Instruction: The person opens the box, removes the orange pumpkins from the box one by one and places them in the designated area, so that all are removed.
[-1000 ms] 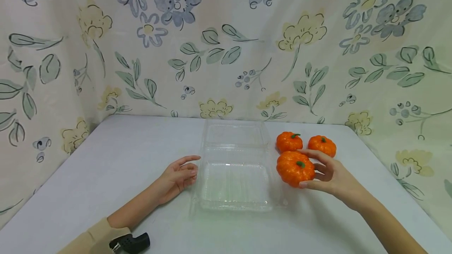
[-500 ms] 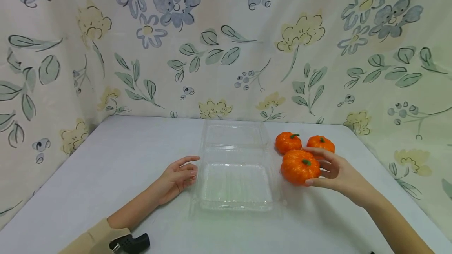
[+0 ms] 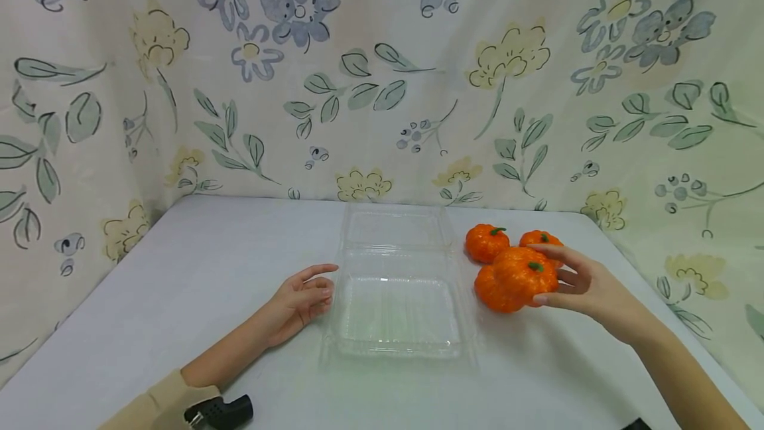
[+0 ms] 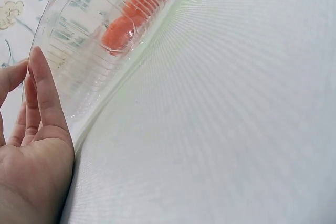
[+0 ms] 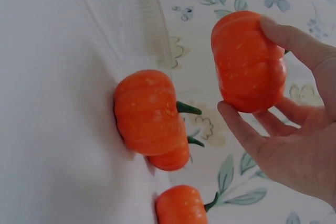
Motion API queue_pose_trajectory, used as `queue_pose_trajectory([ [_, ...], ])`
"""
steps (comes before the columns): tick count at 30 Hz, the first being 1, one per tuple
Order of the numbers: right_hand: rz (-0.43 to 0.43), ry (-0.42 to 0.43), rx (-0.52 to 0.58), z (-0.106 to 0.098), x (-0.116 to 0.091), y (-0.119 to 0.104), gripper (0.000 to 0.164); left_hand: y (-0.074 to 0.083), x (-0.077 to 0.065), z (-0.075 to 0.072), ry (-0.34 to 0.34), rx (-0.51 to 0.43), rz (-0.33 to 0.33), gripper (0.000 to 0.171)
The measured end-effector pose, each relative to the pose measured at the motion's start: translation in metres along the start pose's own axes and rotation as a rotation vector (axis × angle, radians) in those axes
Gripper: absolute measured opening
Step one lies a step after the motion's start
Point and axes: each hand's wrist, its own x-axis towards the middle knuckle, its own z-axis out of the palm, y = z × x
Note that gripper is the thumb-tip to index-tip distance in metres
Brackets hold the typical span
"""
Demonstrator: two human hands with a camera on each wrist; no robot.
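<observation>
My right hand (image 3: 591, 287) grips an orange toy pumpkin (image 5: 249, 61) between thumb and fingers, held up in the air. In the head view this pumpkin partly covers another pumpkin (image 3: 492, 292) on the table. Two more, a back-left pumpkin (image 3: 485, 244) and a back-right pumpkin (image 3: 537, 237), sit behind. Left of them lies a clear plastic clamshell box (image 3: 398, 354), lid raised at the back, with nothing inside. Beside its left edge rests my left hand (image 3: 298, 300), fingers loosely bent. A fingertip touches the rim in the left wrist view.
The white table (image 3: 239, 237) reaches back to a flower-printed curtain (image 3: 370, 138), which also hangs along both sides. A black strap device (image 3: 221, 410) sits at the left sleeve.
My right hand has moved right and slightly up with its pumpkin, uncovering part of the pumpkin behind it. My left hand and the box have stayed put.
</observation>
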Motion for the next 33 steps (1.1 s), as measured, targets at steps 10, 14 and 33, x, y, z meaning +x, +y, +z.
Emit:
queue_pose_trajectory([
  [10,0.031,0.015,-0.056,-0.015,0.000,0.010,0.068,0.001,0.000,0.001,0.000,0.001,0.000,0.041],
  [14,0.040,0.016,-0.069,-0.019,-0.001,0.013,0.068,0.002,0.000,0.001,0.000,0.005,0.000,0.041],
  [33,0.084,0.012,-0.140,-0.041,-0.004,0.028,0.066,0.001,0.000,0.001,0.009,0.001,-0.006,0.040],
])
